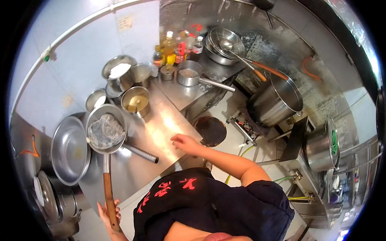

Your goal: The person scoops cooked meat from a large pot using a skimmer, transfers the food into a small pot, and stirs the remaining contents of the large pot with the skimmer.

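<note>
My left hand (107, 215) is wrapped round the wooden handle of a strainer (107, 188) at the lower left. In the strainer's bowl lies a crumpled grey cloth-like thing (106, 131). The bowl is above a steel counter, seemingly over a pan whose metal handle (141, 154) sticks out below; the pan itself is mostly hidden. Over the counter's right edge hangs my right hand (184, 143), empty, with its fingers loosely bent and apart. Near the strainer stands a steel pot of yellowish liquid (136, 101).
A wide steel basin (70, 150) lies left of the strainer. Bottles (169, 48) and a saucepan (189, 74) stand at the back. To the right, a tall stockpot (271, 102) sits on a gas burner (244, 128). A dark round lid-like thing (210, 130) is low down beside the counter.
</note>
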A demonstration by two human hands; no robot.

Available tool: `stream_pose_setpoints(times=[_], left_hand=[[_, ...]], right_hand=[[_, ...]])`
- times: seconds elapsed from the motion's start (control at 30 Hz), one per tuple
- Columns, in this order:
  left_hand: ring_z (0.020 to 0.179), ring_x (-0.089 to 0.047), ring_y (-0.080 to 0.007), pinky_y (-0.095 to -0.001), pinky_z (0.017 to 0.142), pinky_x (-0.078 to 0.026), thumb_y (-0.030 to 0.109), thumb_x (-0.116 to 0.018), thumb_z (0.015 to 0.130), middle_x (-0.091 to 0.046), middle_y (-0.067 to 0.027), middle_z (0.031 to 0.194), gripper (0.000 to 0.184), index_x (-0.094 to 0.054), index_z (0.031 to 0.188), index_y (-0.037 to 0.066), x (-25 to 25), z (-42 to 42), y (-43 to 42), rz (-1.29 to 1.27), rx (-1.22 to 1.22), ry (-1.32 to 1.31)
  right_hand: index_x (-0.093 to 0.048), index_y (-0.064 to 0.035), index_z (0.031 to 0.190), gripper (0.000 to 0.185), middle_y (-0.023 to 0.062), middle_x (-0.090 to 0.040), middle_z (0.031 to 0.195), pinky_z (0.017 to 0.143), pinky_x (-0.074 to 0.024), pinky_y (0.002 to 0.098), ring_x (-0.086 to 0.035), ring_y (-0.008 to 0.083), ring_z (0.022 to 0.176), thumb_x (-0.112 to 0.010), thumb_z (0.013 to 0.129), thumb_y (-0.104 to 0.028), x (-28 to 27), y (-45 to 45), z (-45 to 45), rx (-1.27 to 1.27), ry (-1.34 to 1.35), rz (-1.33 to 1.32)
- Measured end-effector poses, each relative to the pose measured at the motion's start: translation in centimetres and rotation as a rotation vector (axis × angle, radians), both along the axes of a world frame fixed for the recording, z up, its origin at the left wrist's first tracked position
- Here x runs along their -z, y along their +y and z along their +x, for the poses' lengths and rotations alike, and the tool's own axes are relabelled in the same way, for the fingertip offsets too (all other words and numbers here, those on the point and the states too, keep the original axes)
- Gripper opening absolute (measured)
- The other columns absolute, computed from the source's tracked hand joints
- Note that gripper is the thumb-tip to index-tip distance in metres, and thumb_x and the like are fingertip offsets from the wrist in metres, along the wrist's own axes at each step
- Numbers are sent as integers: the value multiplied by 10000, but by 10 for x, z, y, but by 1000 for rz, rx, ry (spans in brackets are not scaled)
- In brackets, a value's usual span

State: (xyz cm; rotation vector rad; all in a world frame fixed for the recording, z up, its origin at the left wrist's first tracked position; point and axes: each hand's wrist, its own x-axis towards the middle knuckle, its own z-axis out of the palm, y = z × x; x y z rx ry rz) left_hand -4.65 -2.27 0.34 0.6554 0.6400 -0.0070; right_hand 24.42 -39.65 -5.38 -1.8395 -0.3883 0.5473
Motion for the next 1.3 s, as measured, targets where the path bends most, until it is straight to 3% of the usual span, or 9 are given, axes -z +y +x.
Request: stream_pose_setpoints(times=[0.13, 0.3, 0.5, 0.53, 0.63, 0.8, 0.93, 1.1, 1.3], left_hand=[[660, -638, -210, -293, 391, -536, 611, -370, 852, -586, -193, 1033, 714, -393, 1217, -2, 6, -10, -13, 27, -113, 58], [685, -582, -77, -165, 419, -490, 655, -390, 823, -589, -66, 1002, 742, -486, 1144, -6, 11, -23, -42, 290, -176, 175], [768, -609, -167, -205, 603, -556, 491, -545, 838, -600, -152, 960, 652, -472, 1158, -73, 10, -23, -105, 363, -807, 402], [871, -590, -216, -266, 771, -541, 434, -584, 835, -566, -193, 1005, 641, -434, 1178, -85, 20, -47, -95, 290, -648, 297], [969, -556, -265, -309, 871, -502, 407, -584, 843, -514, -221, 1088, 649, -378, 1228, -73, 46, -60, -102, 364, -928, 170], [1244, -359, -295, -366, 1050, -310, 488, -416, 898, -325, -201, 1364, 731, -187, 1378, -14, 57, -77, -116, 277, -985, 237], [1099, -482, -275, -354, 957, -391, 465, -423, 904, -471, -208, 1212, 611, -341, 1273, -16, 81, -107, -119, 265, -980, 139], [943, -570, -283, -376, 806, -485, 487, -386, 907, -541, -203, 1094, 606, -355, 1256, -7, 93, -104, -126, 282, -1062, 329], [904, -588, -285, -382, 784, -494, 473, -372, 913, -567, -200, 1047, 547, -403, 1211, 15, 137, -93, -140, 137, -936, 462]], right_hand=[[-584, -52, 1034, 191, 61, -614, 942, 752, -478, 290, -585, 142, 833, -516, 869, -119, -55, -108, 69, 271, -245, -112], [-619, -61, 991, 199, 153, -603, 990, 856, -442, 358, -566, 281, 972, -519, 821, -91, -69, -307, 202, 763, -815, -304], [-509, -45, 1200, 462, 194, -473, 1229, 944, -372, 406, -448, 347, 1129, -552, 820, -303, -72, -475, 295, 944, -542, -946], [-496, -23, 1211, 509, 216, -501, 1193, 949, -367, 417, -468, 366, 1101, -553, 823, -348, -70, -492, 307, 917, -440, -946], [-529, -23, 1163, 510, 151, -593, 1025, 690, -502, 341, -614, 224, 886, -532, 856, -430, -68, -505, 322, 883, 125, -380], [-590, -42, 1026, 433, -11, -559, 659, 410, -370, 178, -478, 42, 485, -609, 825, -425, -80, -486, 320, 721, 406, -28], [-620, -64, 934, 303, -83, -439, 529, 349, -234, 162, -336, 3, 390, -633, 821, -345, -77, -471, 309, 618, 184, 30], [-585, -70, 957, 224, -48, -467, 578, 355, -268, 156, -370, 15, 415, -593, 861, -272, -108, -439, 238, 530, -75, -52], [-552, -20, 983, 178, -36, -455, 604, 369, -278, 159, -367, 24, 431, -555, 828, -109, -150, -309, 165, 229, 164, 160]])
